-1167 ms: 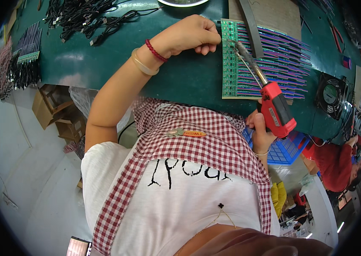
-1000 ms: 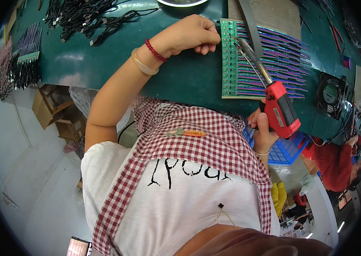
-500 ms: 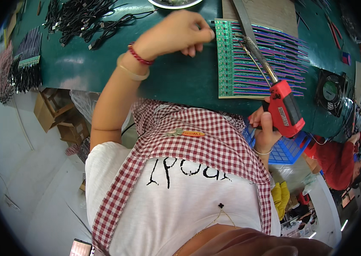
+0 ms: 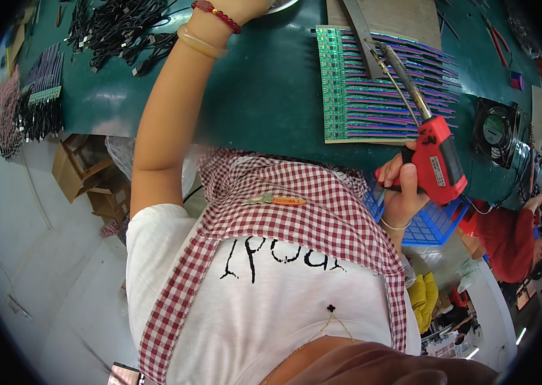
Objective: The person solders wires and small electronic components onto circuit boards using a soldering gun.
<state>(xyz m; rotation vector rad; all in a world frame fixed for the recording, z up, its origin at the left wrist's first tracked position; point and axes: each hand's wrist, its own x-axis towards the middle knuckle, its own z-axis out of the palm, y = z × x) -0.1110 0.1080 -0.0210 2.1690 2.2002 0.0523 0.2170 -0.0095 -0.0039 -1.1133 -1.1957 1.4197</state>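
Observation:
My right hand (image 4: 404, 192) is closed around the grip of a red and black soldering gun (image 4: 438, 160). The gun's metal barrel points up and left over a row of green circuit boards (image 4: 331, 90). Thin dark and purple wires (image 4: 406, 96) run rightward from those boards. A flat metal bar (image 4: 362, 42) lies across the wires near the barrel's tip. At the top edge, my left hand (image 4: 242, 8) is beside a shiny round dish (image 4: 282, 6), mostly out of the picture. The left fingers are cut off by the edge, so their grip does not show.
Black cables (image 4: 123, 32) lie in a heap at the far left, with bundled wired boards (image 4: 45, 96) beyond them. A black fan (image 4: 497, 131) stands at right, near red-handled pliers (image 4: 499, 45). Below the table edge is a blue basket (image 4: 428, 228). Another person in red (image 4: 508, 240) sits at right.
My left hand has moved up and left, away from the boards to the dish. My right hand has shifted the soldering gun slightly right. The boards appear a little further left.

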